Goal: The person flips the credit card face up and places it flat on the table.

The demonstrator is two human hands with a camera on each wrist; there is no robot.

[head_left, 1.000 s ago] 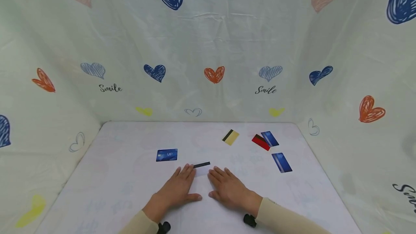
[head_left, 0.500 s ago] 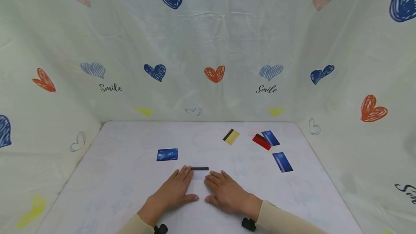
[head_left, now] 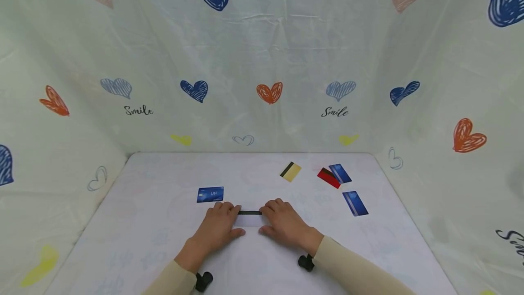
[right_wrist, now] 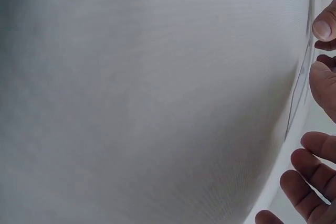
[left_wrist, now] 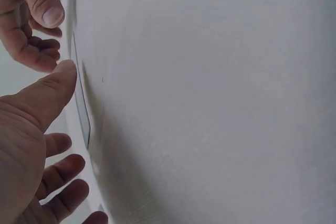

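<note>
Card (head_left: 249,220) at lower centre between left grip (head_left: 215,226) and right grip (head_left: 287,226), both loosely spread; blue "VIP" card (head_left: 210,194) left of centre

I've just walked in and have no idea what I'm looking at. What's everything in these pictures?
Table: one, white, under everything
Backdrop: one surround, whitish, behind and beside the table
Printed hearts: many, blue, orange, pink and yellow, on the backdrop
"Smile" prints: three, black, on the backdrop, one cut off
VIP card: one, blue, left of centre
Yellow card: one, black-striped, far side, right of centre
Red card: one, far right, partly covered
Blue cards: two, right side, one overlapping the red card
White card: one, dark-striped, middle
Left hand: one, bare, at the white card's left end
Right hand: one, bare, at its right end
Sleeves: two, beige, on the arms
Wrist devices: two, black, below the wrists
</note>
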